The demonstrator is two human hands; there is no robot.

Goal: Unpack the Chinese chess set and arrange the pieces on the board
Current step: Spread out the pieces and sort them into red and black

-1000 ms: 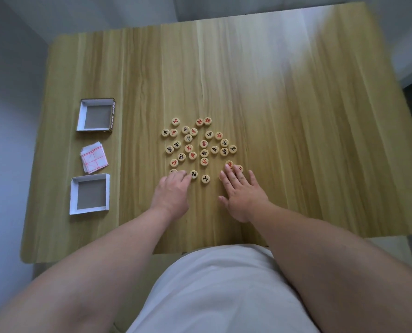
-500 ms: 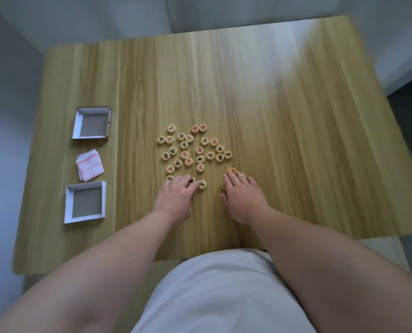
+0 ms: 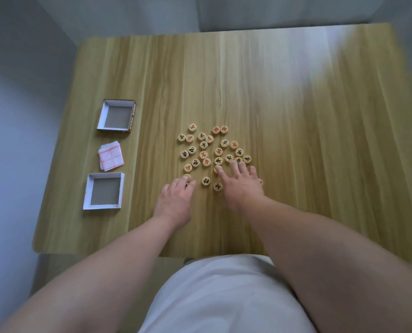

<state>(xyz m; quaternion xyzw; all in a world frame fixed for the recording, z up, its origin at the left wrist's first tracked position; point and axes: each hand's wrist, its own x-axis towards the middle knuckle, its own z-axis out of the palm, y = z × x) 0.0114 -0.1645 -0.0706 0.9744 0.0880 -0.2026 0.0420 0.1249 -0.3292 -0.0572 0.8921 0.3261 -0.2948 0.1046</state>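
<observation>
Several round wooden chess pieces (image 3: 203, 145) with red or black characters lie scattered face up on the wooden table (image 3: 296, 116). My left hand (image 3: 176, 198) lies palm down at the near left of the cluster, its fingertips on a piece. My right hand (image 3: 241, 183) lies flat with fingers spread over the near right pieces, the fingertips touching several. A folded paper board (image 3: 110, 157) with red grid lines sits at the left, between the two box halves.
An open box half (image 3: 116, 115) stands at the far left and another open box half (image 3: 104, 191) nearer me, both showing bare grey bottoms. The table's near edge runs just above my white shirt. Walls close in behind and to the left.
My right hand has slid forward and left onto more pieces. My left hand has drawn slightly left, uncovering two near pieces. The camera view shifted.
</observation>
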